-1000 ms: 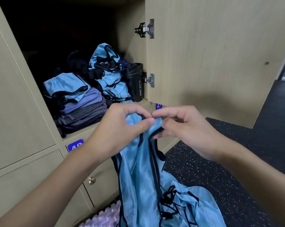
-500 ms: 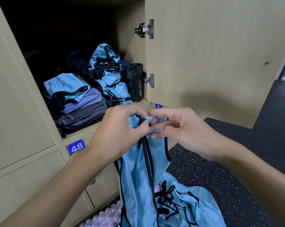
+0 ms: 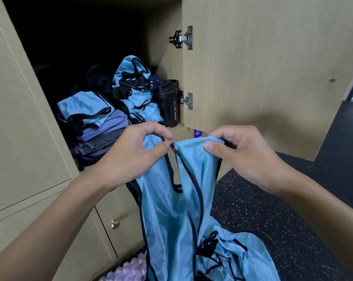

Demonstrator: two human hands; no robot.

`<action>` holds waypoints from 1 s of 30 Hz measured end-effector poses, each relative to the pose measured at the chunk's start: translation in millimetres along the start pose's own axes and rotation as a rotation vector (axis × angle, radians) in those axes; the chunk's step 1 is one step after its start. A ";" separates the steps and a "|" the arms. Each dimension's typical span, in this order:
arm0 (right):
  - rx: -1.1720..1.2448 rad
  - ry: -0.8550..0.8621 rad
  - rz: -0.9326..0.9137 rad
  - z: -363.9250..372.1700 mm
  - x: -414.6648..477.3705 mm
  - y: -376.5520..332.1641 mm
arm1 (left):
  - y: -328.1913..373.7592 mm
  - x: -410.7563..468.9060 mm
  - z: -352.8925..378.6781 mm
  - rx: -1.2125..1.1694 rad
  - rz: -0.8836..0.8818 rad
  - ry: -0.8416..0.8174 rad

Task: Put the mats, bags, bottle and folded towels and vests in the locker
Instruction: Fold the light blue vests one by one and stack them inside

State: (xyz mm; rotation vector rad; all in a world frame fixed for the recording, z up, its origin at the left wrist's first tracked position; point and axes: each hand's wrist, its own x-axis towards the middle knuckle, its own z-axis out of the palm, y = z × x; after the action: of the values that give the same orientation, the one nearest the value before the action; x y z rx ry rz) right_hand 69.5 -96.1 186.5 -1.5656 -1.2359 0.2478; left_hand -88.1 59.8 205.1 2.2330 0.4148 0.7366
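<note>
1. Your hands have pulled apart, spreading the vest (image 3: 171, 216) by its straps.
2. Your left hand (image 3: 131, 159) pinches one strap, your right hand (image 3: 246, 159) the other.
3. It hangs below both hands, short of the locker (image 3: 163, 57) ahead.

The locker shelf (image 3: 181, 131) carries its load from the left across to the right wall. At the near left sits a stack of folded towels (image 3: 102, 138), purple and grey, with a folded blue vest (image 3: 84, 107) on top. Right of it and further in, a taller pile (image 3: 137, 98) of blue vests rises. A black bottle (image 3: 169, 104) stands upright at the right end, just beside the pile and by the side wall. Dark bags (image 3: 98, 78) lie far back in shadow, hard to make out.

Below, the dark speckled floor (image 3: 262, 209) bears a pale purple mat (image 3: 129, 270) at the near edge by the lower doors. Right of it lies a loose heap (image 3: 232, 254) of blue vests. Whether the heap touches the mat cannot be told.
</note>
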 end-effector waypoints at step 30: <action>0.194 0.241 0.016 22.4 3.8 -9.7 | 14.9 -2.8 2.4 -0.048 0.144 -0.129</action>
State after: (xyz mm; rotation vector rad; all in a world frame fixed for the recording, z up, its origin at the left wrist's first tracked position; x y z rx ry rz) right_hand 50.1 -80.8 186.9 -1.3935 -0.9827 0.1777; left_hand -87.8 47.0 213.6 2.2666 0.1731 0.6648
